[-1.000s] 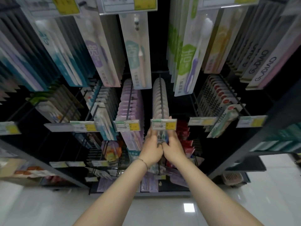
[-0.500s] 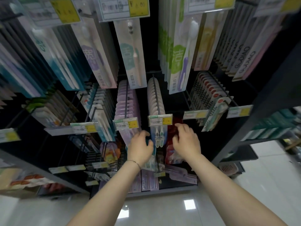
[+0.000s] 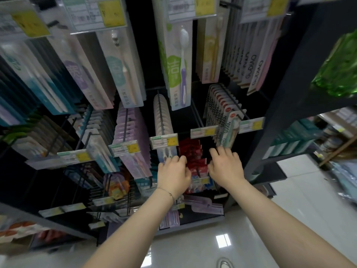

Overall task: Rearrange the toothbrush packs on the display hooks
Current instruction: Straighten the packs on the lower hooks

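Observation:
Rows of toothbrush packs hang on display hooks. My left hand (image 3: pixel 173 172) reaches in just below the white pack row (image 3: pixel 163 117), its curled fingers at the left edge of the red packs (image 3: pixel 191 153); the fingertips are hidden. My right hand (image 3: pixel 225 165) is at the right edge of the same red packs. Its fingers are spread, and the tips touch the lower end of the front "10000" pack (image 3: pixel 229 132). That pack hangs tilted on its hook. The lilac pack row (image 3: pixel 131 130) hangs to the left of my left hand.
Yellow-and-white price tags (image 3: pixel 164 141) cap the hook ends at hand height. Long packs, such as the green-and-purple one (image 3: pixel 178 70), hang from the row above and reach down close to my hands. A dark shelf upright (image 3: pixel 278 113) stands to the right. Glossy floor lies below.
Both hands left the middle hook's price tag and moved right. They now sit either side of the red packs, the right hand under the "10000" pack. The view has also swung right.

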### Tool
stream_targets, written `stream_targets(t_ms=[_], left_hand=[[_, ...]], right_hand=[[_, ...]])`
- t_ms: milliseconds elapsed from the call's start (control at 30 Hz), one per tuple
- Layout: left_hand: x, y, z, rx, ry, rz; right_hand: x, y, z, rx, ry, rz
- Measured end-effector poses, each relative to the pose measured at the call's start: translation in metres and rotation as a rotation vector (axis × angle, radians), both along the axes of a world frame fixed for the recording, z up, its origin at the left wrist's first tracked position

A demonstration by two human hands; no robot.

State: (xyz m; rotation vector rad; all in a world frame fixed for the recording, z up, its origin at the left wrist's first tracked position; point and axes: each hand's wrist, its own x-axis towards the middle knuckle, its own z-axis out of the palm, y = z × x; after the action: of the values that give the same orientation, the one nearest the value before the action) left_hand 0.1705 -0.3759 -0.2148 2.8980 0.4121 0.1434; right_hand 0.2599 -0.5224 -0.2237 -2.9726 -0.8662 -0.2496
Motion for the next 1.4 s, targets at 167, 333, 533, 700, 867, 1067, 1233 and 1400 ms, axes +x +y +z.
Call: stream_targets(t_ms=[167,333,533,700,867,1067,1233,1400], left_hand=[[0.027,-0.028,-0.001,0.012,0.043,0.006],[0.058,-0.056,-0.003,0.004,0.069,0.034],[0.095,-0.084,-0.004,0.068,0.096,0.071],[0.119,-0.098,-0.015,-0.109,0.064,0.068],[0.138,-0.115,-0.023,-0.381,-0.044,0.049],[0.159,-0.124,-0.023,-0.594,-0.178,0.017],[0.168,-0.123,-0.023,-0.647,-0.176,0.013],[0.173,-0.122,-0.020,-0.700,-0.179,0.035]], right_hand=[[0.025,-0.023,-0.006,0.014,-0.001,0.028],[0.050,-0.045,-0.013,0.043,0.026,0.039],[0.080,-0.067,-0.025,0.110,0.104,0.050],[0.099,-0.071,-0.032,0.409,0.361,-0.033],[0.109,-0.069,-0.034,0.693,0.506,0.000],[0.128,-0.069,-0.034,0.771,0.599,0.098],[0.139,-0.069,-0.031,0.763,0.643,0.133],[0.144,-0.068,-0.025,0.752,0.697,0.118]])
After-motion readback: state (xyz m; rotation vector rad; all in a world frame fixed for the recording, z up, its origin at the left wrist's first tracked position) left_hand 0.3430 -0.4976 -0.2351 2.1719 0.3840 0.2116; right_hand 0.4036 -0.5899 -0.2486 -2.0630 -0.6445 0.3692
